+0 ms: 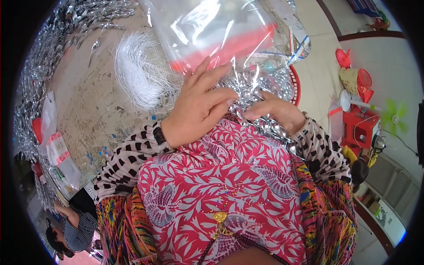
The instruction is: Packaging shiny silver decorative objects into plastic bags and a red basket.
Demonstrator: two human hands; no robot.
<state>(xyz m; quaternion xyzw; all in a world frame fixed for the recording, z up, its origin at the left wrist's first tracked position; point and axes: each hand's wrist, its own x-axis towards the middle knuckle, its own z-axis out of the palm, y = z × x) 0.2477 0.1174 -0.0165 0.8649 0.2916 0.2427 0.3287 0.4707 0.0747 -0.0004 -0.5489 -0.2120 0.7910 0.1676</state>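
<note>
Shiny silver beaded strands (263,126) bunch up in front of my chest and trail toward my right sleeve. My left hand (196,101) pinches the near left side of this bunch between thumb and forefinger. Its other fingers stretch out over the edge of a clear plastic bag stack (221,33) with a red band. My right hand (282,110) is closed around the strands, with its thumb on top; its other fingertips are partly hidden in them. More silver strands lie in a red basket (295,88) just beyond.
A hank of white thread (141,70) lies on the worn tabletop (84,88), left of the bags. Silver garlands (37,79) cover the table's far left edge. A red stool (360,128) and a green-bladed fan (394,115) stand at right. Another person (79,227) is at lower left.
</note>
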